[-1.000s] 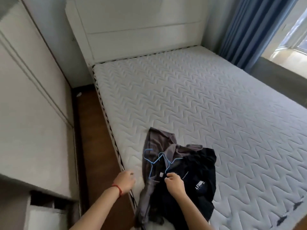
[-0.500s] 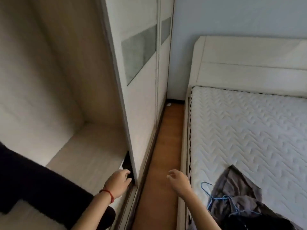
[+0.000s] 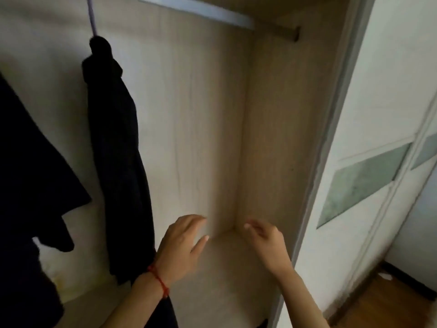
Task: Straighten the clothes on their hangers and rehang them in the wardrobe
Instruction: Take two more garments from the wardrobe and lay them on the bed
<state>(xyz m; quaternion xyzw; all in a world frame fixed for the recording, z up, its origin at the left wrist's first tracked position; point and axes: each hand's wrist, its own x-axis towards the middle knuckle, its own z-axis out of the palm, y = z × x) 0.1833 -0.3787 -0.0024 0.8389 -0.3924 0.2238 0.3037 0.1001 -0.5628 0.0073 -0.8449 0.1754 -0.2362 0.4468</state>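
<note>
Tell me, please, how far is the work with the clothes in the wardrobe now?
Done: nothing clearly; one dark garment hangs bunched on its hanger, another at the left edge. In hand: nothing; left hand and right hand are open inside the wardrobe. Left: straightening and rehanging.

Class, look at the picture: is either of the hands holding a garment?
No: the left hand and right hand are both open and bare inside the pale wooden wardrobe.

Inside your wardrobe the panels are pale beige with a faint vertical wood grain. Left of that back panel hangs a black garment on a lilac hanger hook, and farther left another black one. Your left wrist wears a red string bracelet. Right of the wardrobe, the sliding door is white with grey-green (frosted-looking) insets, the floor orange-brown.
</note>
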